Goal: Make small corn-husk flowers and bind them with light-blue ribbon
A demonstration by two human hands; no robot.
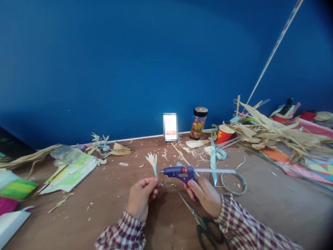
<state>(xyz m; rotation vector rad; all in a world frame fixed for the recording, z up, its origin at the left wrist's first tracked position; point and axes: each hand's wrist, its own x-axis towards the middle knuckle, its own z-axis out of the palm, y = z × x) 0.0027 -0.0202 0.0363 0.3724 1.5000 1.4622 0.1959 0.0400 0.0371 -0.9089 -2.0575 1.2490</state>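
Observation:
My left hand (144, 195) pinches the lower end of a small corn-husk flower (152, 160), upright, with pale fringed tips and a light blue band round its stem. My right hand (206, 195) is wrapped round the handle of a blue glue gun (177, 171). A clear glue stick (215, 171) sticks out of its back, and a small red light glows on its body. The nozzle points left and is close to the flower's stem; whether they touch I cannot tell. Below my right hand lie black-handled scissors (206, 227), their blades pointing up and left.
Dry husks (260, 133) are heaped at the right beside a red paper cup (224, 133). A black-lidded jar (199, 123) and a blurred white upright object (170, 127) stand by the blue wall. Light blue ribbon (213, 159), a tape ring (243, 184) and husk scraps lie about.

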